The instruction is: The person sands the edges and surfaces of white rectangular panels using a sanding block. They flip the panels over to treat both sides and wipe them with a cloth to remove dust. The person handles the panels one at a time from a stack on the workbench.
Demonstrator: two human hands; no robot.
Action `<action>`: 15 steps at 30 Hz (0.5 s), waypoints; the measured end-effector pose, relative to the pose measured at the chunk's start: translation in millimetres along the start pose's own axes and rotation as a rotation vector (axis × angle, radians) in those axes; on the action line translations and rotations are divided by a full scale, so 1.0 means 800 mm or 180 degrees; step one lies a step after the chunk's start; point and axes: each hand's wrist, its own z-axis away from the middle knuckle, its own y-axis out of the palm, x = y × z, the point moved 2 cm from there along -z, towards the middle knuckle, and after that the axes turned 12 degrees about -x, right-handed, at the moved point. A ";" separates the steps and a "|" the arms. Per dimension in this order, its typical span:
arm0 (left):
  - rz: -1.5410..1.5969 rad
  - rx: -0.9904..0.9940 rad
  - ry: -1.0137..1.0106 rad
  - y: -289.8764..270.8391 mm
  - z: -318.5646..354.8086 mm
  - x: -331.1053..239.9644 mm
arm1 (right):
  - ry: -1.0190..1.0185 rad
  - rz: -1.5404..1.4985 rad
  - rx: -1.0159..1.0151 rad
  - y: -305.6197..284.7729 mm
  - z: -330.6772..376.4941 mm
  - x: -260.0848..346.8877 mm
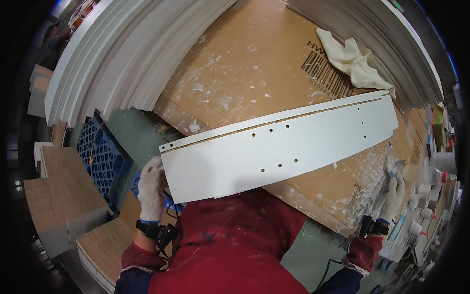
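A long white panel (284,139) with drilled holes and a narrow groove along its far edge lies across the cardboard-covered work surface in front of me. My left hand (151,188), in a white knit glove with a hole in it, is closed at the panel's left end; its fingertips are partly hidden. Far to the right, my right hand (393,198), also gloved, reaches over the cardboard's edge. At its fingertips is a putty knife (392,172) with a blue handle and metal blade, beside a patch smeared with white filler (368,196).
Cardboard (235,73) covers the work surface. Stacks of white panels stand at far left (127,54) and far right (387,44). A cream cloth (350,56) lies near the right stack. Left are a blue plastic pallet (100,161) and stacked boards (66,188); small bottles (416,229) stand at right.
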 end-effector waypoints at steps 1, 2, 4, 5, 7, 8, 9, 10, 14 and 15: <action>-0.0324 0.0053 0.0567 -0.015 -0.008 0.009 | -0.0153 0.0229 0.0033 -0.004 -0.001 -0.010; -0.0304 -0.0075 0.1171 -0.015 -0.007 0.010 | -0.0113 0.0316 0.0158 -0.002 0.003 -0.007; -0.2164 -0.0111 0.3033 0.000 0.011 -0.026 | -0.0018 0.0509 0.0337 -0.008 0.014 0.011; -0.3096 -0.0138 0.3963 0.008 0.022 -0.041 | 0.0010 0.0700 0.0388 -0.008 0.015 0.016; -0.3128 0.0222 0.4676 0.020 0.024 -0.045 | 0.0081 0.1092 0.0473 -0.003 0.014 0.027; -0.3216 0.0348 0.4932 0.026 0.024 -0.046 | -0.0161 0.1094 0.0254 0.002 0.017 0.035; -0.3281 0.0490 0.5197 0.037 0.023 -0.046 | -0.0397 0.1106 0.0016 0.007 0.024 0.043; -0.2977 0.0661 0.5312 0.050 0.022 -0.051 | -0.0629 0.1122 -0.0225 0.012 0.032 0.053; -0.3469 0.0979 0.5656 0.076 0.017 -0.075 | -0.0808 0.1367 -0.0620 0.012 0.051 0.105; -0.3484 0.1069 0.5662 0.083 0.017 -0.081 | -0.0756 0.1214 -0.0733 0.008 0.053 0.109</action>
